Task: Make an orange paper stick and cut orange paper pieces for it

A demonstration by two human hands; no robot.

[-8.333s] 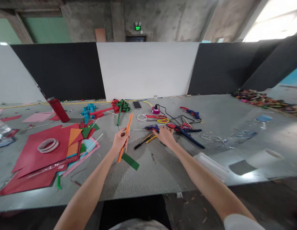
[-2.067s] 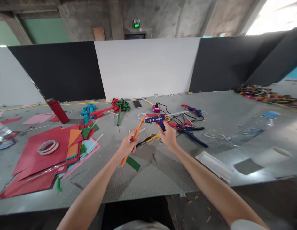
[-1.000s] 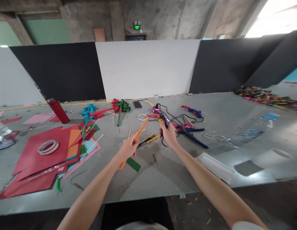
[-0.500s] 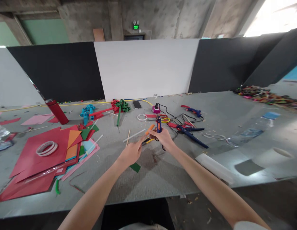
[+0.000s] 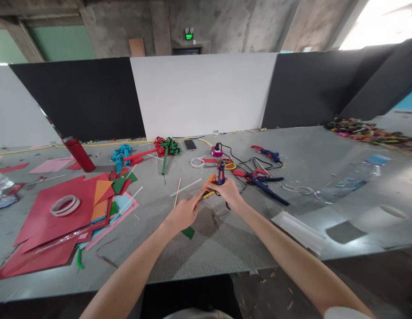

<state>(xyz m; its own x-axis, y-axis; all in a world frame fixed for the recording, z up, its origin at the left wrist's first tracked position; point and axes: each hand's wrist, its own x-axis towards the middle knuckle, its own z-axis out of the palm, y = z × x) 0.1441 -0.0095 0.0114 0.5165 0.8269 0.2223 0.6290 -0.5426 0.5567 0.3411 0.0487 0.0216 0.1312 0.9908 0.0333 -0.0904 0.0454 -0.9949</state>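
Note:
Near the middle of the table, my left hand (image 5: pixel 186 214) is closed on the lower end of a narrow orange strip (image 5: pixel 203 188), which slants up to the right. My right hand (image 5: pixel 228 190) grips a small dark blue and orange tool (image 5: pixel 221 173), which looks like a glue gun. Its fingertips come close to the strip's upper end; whether they touch it cannot be made out. Below my hands lies a yellow and black tool (image 5: pixel 209 194), partly hidden. A green paper piece (image 5: pixel 189 232) is beside my left wrist.
Red paper sheets (image 5: pixel 52 221) with a tape roll (image 5: pixel 65 206), and a red bottle (image 5: pixel 78 154), are on the left. Paper flowers (image 5: pixel 170 146) and a phone (image 5: pixel 190 145) lie behind. Blue-handled pliers (image 5: pixel 267 190), cables, a plastic bottle (image 5: pixel 350 181) and a white roll (image 5: pixel 380 218) are right.
My left hand has drawn its fingers in around the strip's lower end; its index finger was stretched along it before. More of the orange strip shows. My right hand has barely moved.

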